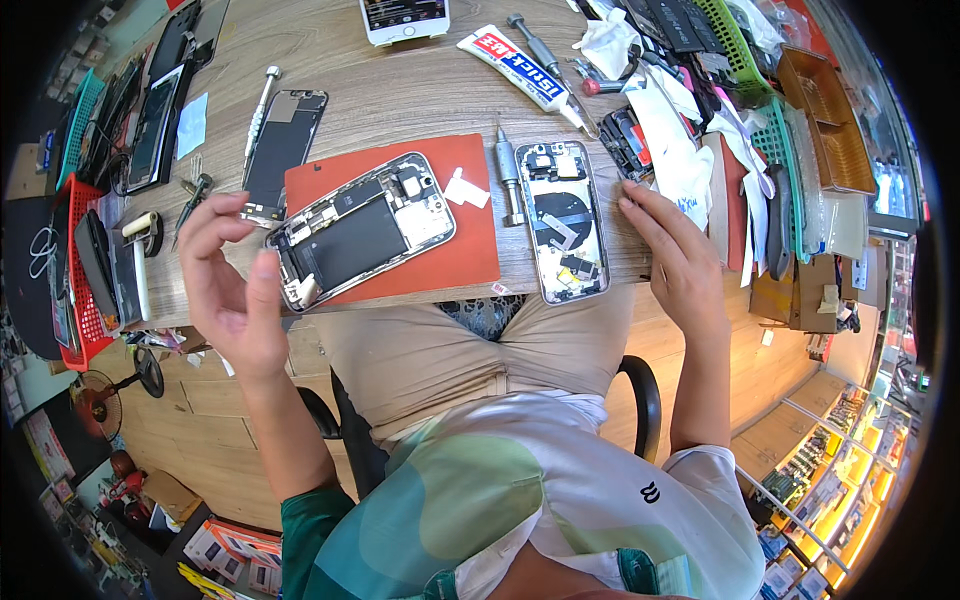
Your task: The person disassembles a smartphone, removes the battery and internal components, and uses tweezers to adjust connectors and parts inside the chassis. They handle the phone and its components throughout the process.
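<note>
An opened phone with black battery lies tilted on a red mat, beside small white pieces. My left hand hovers at its left end, fingers curled but apart, holding nothing visible. Right of the mat, a grey screwdriver lies beside a second opened phone housing with loose small parts inside. My right hand is right of that housing, fingers extended, fingertips near the dark parts and papers. A removed screen assembly lies behind my left hand, next to a thin white-handled tool.
A glue tube and a propped phone are at the back. Phones and a red basket crowd the left; papers, green baskets and a brown tray crowd the right. A chair armrest is by my right side.
</note>
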Available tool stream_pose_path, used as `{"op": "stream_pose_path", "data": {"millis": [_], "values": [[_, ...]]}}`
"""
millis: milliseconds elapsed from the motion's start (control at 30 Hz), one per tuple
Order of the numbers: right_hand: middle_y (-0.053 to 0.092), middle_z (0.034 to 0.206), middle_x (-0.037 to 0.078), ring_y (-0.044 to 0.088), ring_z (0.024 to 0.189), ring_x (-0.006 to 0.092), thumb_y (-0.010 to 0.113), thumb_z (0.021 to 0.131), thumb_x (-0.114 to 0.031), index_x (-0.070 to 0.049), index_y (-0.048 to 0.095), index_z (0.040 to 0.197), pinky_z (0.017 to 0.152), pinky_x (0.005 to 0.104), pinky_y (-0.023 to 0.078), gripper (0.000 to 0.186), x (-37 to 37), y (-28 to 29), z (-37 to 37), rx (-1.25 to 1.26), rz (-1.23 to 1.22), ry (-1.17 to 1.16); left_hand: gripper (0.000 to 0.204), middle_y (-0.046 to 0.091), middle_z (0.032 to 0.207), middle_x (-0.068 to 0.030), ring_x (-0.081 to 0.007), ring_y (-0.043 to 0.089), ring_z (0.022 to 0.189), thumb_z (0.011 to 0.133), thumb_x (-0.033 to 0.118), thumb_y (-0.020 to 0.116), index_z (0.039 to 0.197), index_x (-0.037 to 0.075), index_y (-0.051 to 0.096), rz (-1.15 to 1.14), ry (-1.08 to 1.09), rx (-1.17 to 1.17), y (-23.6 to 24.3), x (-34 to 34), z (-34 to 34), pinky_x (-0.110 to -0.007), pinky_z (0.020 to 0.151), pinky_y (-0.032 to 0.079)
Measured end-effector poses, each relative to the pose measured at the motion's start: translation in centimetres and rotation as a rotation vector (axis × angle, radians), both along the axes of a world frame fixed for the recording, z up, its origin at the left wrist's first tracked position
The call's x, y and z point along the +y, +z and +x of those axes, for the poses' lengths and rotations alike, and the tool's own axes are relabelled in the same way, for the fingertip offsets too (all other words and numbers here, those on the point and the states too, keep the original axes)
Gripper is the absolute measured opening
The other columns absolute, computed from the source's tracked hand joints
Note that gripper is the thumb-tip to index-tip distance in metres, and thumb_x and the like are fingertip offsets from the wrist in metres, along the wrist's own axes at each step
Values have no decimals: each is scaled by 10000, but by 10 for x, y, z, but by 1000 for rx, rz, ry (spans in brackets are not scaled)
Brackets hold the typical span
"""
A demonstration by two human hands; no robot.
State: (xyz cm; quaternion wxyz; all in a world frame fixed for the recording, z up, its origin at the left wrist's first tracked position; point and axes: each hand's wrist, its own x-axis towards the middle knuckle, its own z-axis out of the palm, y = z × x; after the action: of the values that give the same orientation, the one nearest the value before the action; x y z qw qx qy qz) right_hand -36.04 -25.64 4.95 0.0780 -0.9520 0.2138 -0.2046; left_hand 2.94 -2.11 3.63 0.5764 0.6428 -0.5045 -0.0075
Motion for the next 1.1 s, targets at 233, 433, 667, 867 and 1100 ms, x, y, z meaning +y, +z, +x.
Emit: {"op": "stream_pose_path", "data": {"millis": [233, 433, 667, 867, 1100], "values": [[690, 1551, 138, 700, 1380, 349, 657, 946, 40, -8, 728, 1434, 1166, 455, 584, 495, -7, 33, 9, 265, -55, 42, 384, 664, 1373, -223, -341, 608, 1248, 879, 198, 865, 1183, 17, 716, -14, -39, -123, -5, 1, -4, -466, 1125, 481], [687, 1534, 150, 685, 1383, 377, 663, 951, 26, -11, 692, 1476, 1175, 477, 571, 528, -8, 32, 10, 277, -147, 113, 353, 694, 1327, -211, -348, 612, 1239, 858, 183, 849, 1145, 17, 728, 7, -42, -144, -3, -1, -1, -461, 1103, 481], [770, 1311, 142, 744, 1183, 359, 764, 969, 3, -27, 757, 1319, 981, 456, 602, 352, -24, 44, 28, 51, -161, -15, 256, 680, 1339, -217, -316, 620, 1256, 976, 177, 728, 1138, -20, 718, -105, -18, 63, -17, 4, 0, -453, 1154, 460], [831, 1035, 163, 789, 947, 368, 776, 1027, -205, -14, 839, 1098, 872, 456, 620, 213, -74, 66, 112, -66, 156, -153, 192, 672, 1355, -210, -297, 613, 1287, 1009, 115, 636, 1121, -24, 708, -135, 12, 103, -17, 6, -1, -442, 1179, 437], [828, 887, 178, 818, 802, 347, 822, 979, -423, -31, 875, 1069, 802, 453, 648, 407, -120, 49, 202, 328, 178, -374, 113, 728, 1251, -185, -316, 628, 1223, 937, 43, 716, 1034, -12, 735, -112, 24, 12, -12, 2, -2, -442, 1124, 473]]}}
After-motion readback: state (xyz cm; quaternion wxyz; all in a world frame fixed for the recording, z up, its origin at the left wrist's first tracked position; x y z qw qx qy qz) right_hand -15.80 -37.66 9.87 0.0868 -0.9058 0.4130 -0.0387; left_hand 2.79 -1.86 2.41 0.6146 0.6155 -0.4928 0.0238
